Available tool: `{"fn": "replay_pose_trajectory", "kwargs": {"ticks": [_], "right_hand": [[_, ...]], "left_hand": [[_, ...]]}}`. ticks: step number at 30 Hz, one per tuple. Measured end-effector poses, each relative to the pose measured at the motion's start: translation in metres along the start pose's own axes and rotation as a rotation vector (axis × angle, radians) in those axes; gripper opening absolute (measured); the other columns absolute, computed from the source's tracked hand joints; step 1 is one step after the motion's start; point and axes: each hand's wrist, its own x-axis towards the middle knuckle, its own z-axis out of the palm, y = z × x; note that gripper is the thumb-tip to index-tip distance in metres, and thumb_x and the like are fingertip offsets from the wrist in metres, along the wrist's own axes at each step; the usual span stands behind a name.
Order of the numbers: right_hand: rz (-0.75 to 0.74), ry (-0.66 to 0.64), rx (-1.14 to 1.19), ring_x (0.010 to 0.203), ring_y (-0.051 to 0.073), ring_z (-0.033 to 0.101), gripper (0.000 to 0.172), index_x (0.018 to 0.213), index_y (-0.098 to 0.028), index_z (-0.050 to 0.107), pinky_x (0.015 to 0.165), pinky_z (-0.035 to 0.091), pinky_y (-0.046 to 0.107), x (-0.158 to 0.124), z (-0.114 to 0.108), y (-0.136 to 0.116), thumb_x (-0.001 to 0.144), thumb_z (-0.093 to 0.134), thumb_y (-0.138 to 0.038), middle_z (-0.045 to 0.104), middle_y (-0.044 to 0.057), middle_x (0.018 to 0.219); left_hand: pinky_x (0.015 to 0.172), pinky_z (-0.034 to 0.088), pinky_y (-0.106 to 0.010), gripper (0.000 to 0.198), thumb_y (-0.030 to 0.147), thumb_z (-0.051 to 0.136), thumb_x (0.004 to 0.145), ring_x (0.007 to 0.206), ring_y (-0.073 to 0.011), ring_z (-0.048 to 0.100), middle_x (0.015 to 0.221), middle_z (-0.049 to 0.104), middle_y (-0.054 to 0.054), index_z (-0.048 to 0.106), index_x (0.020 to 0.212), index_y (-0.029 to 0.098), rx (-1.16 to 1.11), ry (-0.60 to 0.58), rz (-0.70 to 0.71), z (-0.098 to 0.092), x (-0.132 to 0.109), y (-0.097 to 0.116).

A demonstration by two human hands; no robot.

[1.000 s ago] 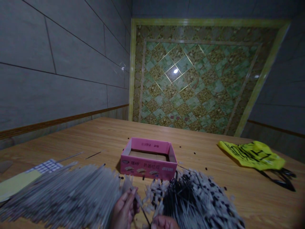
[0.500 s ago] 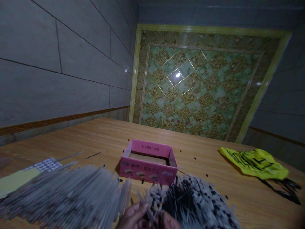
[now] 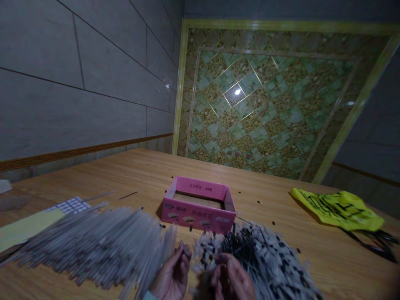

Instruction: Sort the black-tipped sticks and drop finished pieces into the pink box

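Head view: long, thin, translucent sticks (image 3: 103, 243) lie heaped just left of the left grip (image 3: 173, 273). Beyond it, rightward, stands an open pink cardboard box (image 3: 198, 218). The right grip (image 3: 234, 277) curls beside heaped small black-and-white pieces (image 3: 278, 252); whether either grip is together or clamped, I cannot tell.

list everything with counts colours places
open carton: one, pink, centre
thin tubes: many, translucent, left
mixed heap: one, black and translucent, right
bits: several, black, around carton
plastic bag: one, yellow, right
straps: several, black, right
checked sheet: one, blue and white, left
plain sheet: one, yellowish, left
rods: two, dark and grey, left
table: one, brown, beneath
tiled panel: one, green, background
walls: several, grey, background
left hand: one, bare, bottom
right hand: one, bare, bottom
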Motion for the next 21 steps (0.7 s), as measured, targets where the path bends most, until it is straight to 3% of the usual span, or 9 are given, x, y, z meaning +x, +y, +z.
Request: {"fn": "replay_pose_trajectory", "kwargs": {"ticks": [3, 6, 8, 12, 21], "right_hand": [[-0.208, -0.022, -0.423, 0.046, 0.012, 0.051, 0.033, 0.075, -0.017, 0.06, 0.044, 0.036, 0.022, 0.001, -0.007, 0.003, 0.075, 0.057, -0.05, 0.059, 0.001, 0.056], [-0.487, -0.174, -0.999, 0.069, 0.018, 0.056, 0.017, 0.07, -0.02, 0.064, 0.06, 0.039, 0.026, 0.001, -0.009, 0.008, 0.077, 0.055, -0.033, 0.061, 0.003, 0.068], [-0.543, -0.22, -1.25, 0.076, 0.019, 0.055, 0.009, 0.075, -0.025, 0.066, 0.063, 0.037, 0.026, 0.001, -0.005, 0.012, 0.075, 0.057, -0.025, 0.061, 0.003, 0.075], [-0.516, -0.154, -1.464, 0.08, 0.019, 0.052, 0.009, 0.073, -0.027, 0.064, 0.062, 0.035, 0.024, 0.001, 0.005, 0.02, 0.065, 0.067, -0.023, 0.059, 0.001, 0.08], [-0.501, -0.156, -1.634, 0.084, 0.02, 0.05, 0.017, 0.076, -0.025, 0.064, 0.066, 0.036, 0.026, 0.006, 0.004, 0.031, 0.061, 0.072, -0.025, 0.06, 0.002, 0.086]], "left_hand": [[0.043, 0.052, -0.014, 0.034, 0.02, 0.035, 0.09, 0.047, -0.0084, 0.064, 0.066, 0.068, -0.01, 0.064, 0.075, 0.008, -0.008, -0.011, 0.007, 0.003, -0.003, -0.001], [0.043, 0.052, -0.013, 0.034, 0.019, 0.034, 0.09, 0.046, -0.0079, 0.063, 0.064, 0.067, -0.009, 0.062, 0.076, 0.007, -0.01, -0.015, 0.007, 0.004, -0.004, 0.0], [0.043, 0.052, -0.013, 0.033, 0.019, 0.035, 0.09, 0.046, -0.0079, 0.063, 0.064, 0.066, -0.009, 0.062, 0.076, 0.007, 0.002, -0.019, 0.006, 0.004, -0.004, 0.0], [0.043, 0.052, -0.013, 0.033, 0.02, 0.035, 0.09, 0.046, -0.0075, 0.063, 0.066, 0.066, -0.008, 0.062, 0.077, 0.007, 0.026, -0.043, 0.018, 0.001, -0.003, 0.0], [0.042, 0.051, -0.013, 0.028, 0.018, 0.037, 0.089, 0.046, -0.0073, 0.062, 0.066, 0.065, -0.007, 0.061, 0.079, 0.008, 0.034, -0.046, 0.019, 0.003, -0.004, -0.002]]}}
